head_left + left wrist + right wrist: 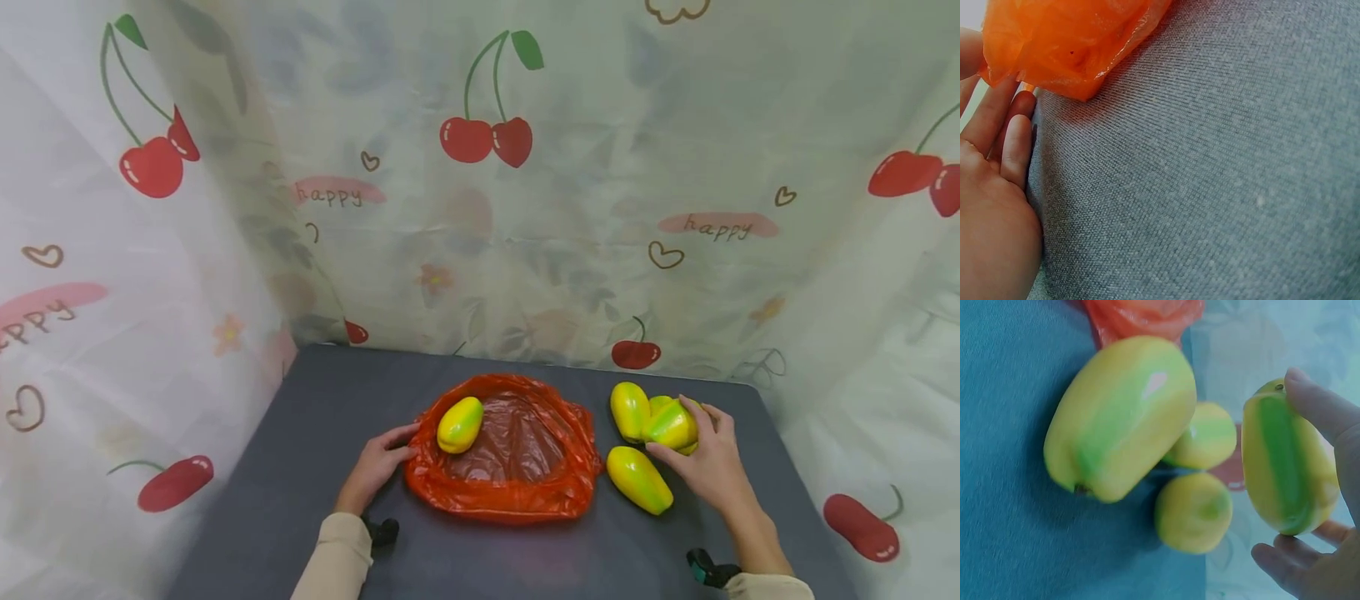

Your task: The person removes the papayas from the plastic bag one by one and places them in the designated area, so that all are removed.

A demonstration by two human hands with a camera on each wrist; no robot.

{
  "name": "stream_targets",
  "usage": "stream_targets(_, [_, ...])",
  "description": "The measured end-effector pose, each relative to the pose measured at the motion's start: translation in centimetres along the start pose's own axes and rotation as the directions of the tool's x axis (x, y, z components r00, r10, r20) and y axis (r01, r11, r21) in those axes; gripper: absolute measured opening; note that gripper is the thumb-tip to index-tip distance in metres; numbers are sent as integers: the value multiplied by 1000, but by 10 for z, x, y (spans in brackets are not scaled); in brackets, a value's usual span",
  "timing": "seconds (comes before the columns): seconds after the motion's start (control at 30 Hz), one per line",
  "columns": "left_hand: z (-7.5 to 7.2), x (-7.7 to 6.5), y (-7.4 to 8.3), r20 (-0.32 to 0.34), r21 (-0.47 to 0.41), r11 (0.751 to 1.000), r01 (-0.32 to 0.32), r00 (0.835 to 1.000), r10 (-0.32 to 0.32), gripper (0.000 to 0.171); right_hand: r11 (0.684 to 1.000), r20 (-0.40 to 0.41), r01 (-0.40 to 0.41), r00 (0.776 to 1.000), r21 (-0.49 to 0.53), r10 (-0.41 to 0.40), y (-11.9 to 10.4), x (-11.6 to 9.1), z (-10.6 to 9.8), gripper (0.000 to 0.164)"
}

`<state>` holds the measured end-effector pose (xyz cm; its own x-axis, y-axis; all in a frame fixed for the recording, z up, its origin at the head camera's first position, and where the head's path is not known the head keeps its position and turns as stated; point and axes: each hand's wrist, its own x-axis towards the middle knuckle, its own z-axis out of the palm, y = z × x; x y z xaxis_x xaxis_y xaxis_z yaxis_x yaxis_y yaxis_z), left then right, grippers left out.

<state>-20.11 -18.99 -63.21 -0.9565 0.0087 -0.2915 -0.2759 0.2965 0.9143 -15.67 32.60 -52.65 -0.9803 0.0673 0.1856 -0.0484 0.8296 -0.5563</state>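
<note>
My left hand point(378, 468) pinches the left edge of a red plastic bag point(517, 502), thumb on one side and fingers on the other; the bag's corner point(1079, 56) shows at the top of the left wrist view. The bag lies with its mouth spread wide, and one yellow-green papaya point(460, 425) sits inside at its left. To the right of the bag, my right hand point(712, 458) grips another papaya point(1288, 462) between thumb and fingertips, raised off the table in the right wrist view. Beside it lie a papaya point(640, 481) nearer me and a papaya point(630, 411) farther back.
One more papaya point(1194, 512) shows in the right wrist view, partly hidden behind the held one in the head view. The dark grey table point(337, 392) ends at a printed cherry curtain point(570, 275), which encloses the back and both sides.
</note>
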Motion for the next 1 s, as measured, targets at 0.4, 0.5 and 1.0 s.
stream_targets(0.4, [0, 1, -1, -6, 5, 1000, 4, 1000, -4, 43, 989, 49, -141, 988, -54, 143, 28, -18, -6, 103])
stream_targets(0.5, [0, 1, -1, -4, 0, 1000, 0, 1000, 0, 44, 983, 65, -170, 983, -62, 174, 34, -20, -8, 105])
stream_targets(1.0, [-1, -1, -1, 12, -16, 1000, 18, 1000, -18, 44, 943, 249, -312, 910, -114, 331, 62, -33, -5, 115])
